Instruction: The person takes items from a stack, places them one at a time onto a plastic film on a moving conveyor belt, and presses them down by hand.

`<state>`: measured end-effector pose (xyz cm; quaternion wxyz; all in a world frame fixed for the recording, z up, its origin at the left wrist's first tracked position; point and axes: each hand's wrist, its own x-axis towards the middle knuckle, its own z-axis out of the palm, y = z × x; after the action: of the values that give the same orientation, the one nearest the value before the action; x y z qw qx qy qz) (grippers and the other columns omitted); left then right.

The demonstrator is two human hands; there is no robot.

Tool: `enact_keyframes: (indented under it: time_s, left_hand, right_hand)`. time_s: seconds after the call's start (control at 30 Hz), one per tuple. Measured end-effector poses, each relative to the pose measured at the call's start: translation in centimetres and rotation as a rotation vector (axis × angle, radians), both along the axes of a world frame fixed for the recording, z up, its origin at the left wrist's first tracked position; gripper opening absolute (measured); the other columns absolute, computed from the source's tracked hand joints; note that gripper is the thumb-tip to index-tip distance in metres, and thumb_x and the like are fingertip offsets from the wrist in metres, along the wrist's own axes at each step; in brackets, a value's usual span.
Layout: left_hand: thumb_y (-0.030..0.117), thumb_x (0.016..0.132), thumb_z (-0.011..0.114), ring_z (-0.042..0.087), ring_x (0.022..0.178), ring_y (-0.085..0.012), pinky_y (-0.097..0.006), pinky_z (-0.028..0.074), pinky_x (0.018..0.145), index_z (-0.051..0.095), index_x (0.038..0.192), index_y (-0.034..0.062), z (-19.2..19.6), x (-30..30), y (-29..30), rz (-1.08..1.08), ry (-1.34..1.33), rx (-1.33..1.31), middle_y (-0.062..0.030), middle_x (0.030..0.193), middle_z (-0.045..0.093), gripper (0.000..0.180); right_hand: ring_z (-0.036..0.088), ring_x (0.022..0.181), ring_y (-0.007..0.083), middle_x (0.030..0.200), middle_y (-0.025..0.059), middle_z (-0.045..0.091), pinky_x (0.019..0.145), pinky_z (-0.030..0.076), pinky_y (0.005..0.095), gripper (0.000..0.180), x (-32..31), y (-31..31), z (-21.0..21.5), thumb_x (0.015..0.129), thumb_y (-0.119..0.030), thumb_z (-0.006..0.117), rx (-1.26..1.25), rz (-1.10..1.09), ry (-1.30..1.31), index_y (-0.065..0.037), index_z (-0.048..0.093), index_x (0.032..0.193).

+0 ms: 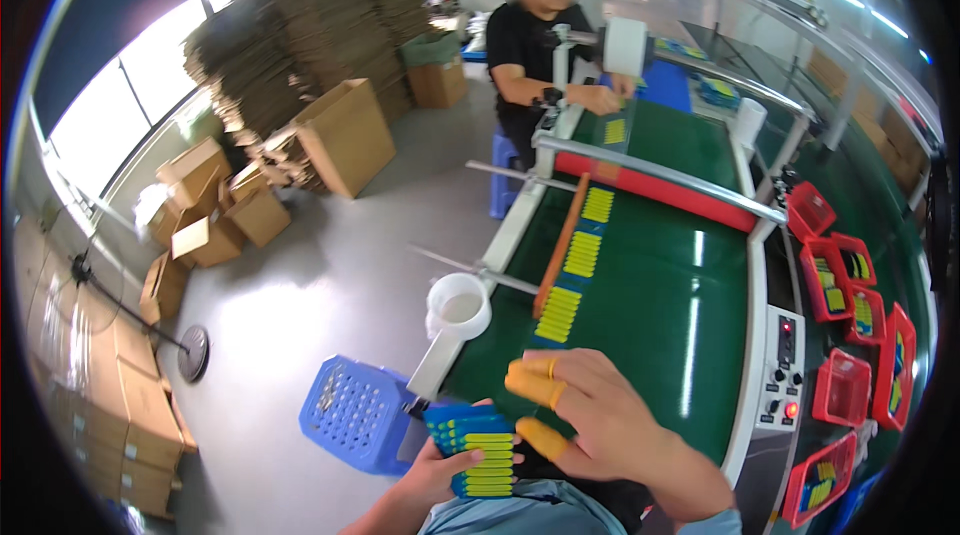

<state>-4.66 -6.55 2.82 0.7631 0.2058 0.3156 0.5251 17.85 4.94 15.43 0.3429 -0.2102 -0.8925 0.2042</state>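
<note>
Blue cards (474, 450) with yellow strips sit stacked at six o'clock, gripped from below by the left hand (430, 480). At their three o'clock the right hand (590, 415), orange cots on its fingertips (535, 385), hovers spread and holds nothing. More cards lie in a row on the green belt (660, 305) toward twelve. Red baskets (850, 315) at three o'clock hold similar cards; a blue basket (355, 413) stands at nine.

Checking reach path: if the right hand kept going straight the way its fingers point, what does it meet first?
Likely the nearest blue card of yellow strips on the green conveyor belt. The right hand, orange cots on its fingertips, points up-left toward it; depth is unclear.
</note>
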Motion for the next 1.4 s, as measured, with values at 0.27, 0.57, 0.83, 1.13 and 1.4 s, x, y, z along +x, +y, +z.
enact_keyframes:
  time_s: [0.27, 0.57, 0.83, 1.13, 1.4]
  left_hand:
    - [0.007, 0.100, 0.058, 0.056, 0.131, -0.0422, -0.056, 0.048, 0.106, 0.024, 0.160, 0.0168, 1.0, 2.1, -2.4, -0.208, -0.223, -0.070, -0.0268, 0.143, 0.052, 0.071]
    - [-0.001, 0.095, 0.060, 0.055, 0.131, -0.0425, -0.058, 0.046, 0.107, 0.022, 0.161, 0.0134, -0.2, 1.7, -6.0, -0.044, 0.007, -0.163, -0.0248, 0.144, 0.053, 0.077]
    - [0.003, 0.096, 0.062, 0.059, 0.126, -0.0388, -0.054, 0.050, 0.103, 0.024, 0.159, 0.0109, -0.6, 1.3, -4.7, -0.018, 0.124, -0.076, -0.0227, 0.142, 0.054, 0.075]
    - [0.007, 0.096, 0.064, 0.062, 0.121, -0.0347, -0.050, 0.054, 0.099, 0.026, 0.158, 0.0080, -1.5, -0.3, -3.5, -0.036, 0.099, -0.063, -0.0203, 0.140, 0.056, 0.072]
    - [0.013, 0.096, 0.069, 0.063, 0.120, -0.0331, -0.050, 0.057, 0.095, 0.022, 0.160, 0.0114, -5.9, 0.1, 1.5, -0.007, 0.107, 0.052, -0.0184, 0.140, 0.056, 0.079]
  right_hand:
    - [0.060, 0.086, 0.0159, 0.088, 0.0000, 0.064, 0.095, 0.046, 0.0417, 0.014, -8.2, -9.5, 10.9, 0.081, -0.019, 0.067, 0.671, 0.237, 0.101, -0.007, 0.069, 0.089]
    - [0.060, 0.083, 0.0206, 0.079, 0.0039, 0.063, 0.097, 0.045, 0.0394, 0.022, -3.0, -9.8, 11.8, 0.086, -0.025, 0.061, 0.972, -0.092, -0.336, -0.006, 0.069, 0.089]
    - [0.062, 0.086, 0.0220, 0.083, 0.0047, 0.064, 0.098, 0.045, 0.0398, 0.024, -0.9, -9.0, 13.0, 0.087, -0.026, 0.061, 1.083, -0.378, -0.237, -0.005, 0.070, 0.095]
    - [0.065, 0.092, 0.0236, 0.106, 0.0103, 0.067, 0.095, 0.047, 0.0397, 0.043, 0.1, -5.1, 8.4, 0.089, -0.030, 0.065, 0.355, 0.015, -0.478, -0.003, 0.063, 0.122]
    - [0.068, 0.078, 0.0149, 0.091, 0.0077, 0.069, 0.071, 0.055, 0.0297, 0.038, 1.0, -1.4, -6.6, 0.090, -0.015, 0.076, -0.834, -0.140, 0.074, -0.003, 0.066, 0.124]
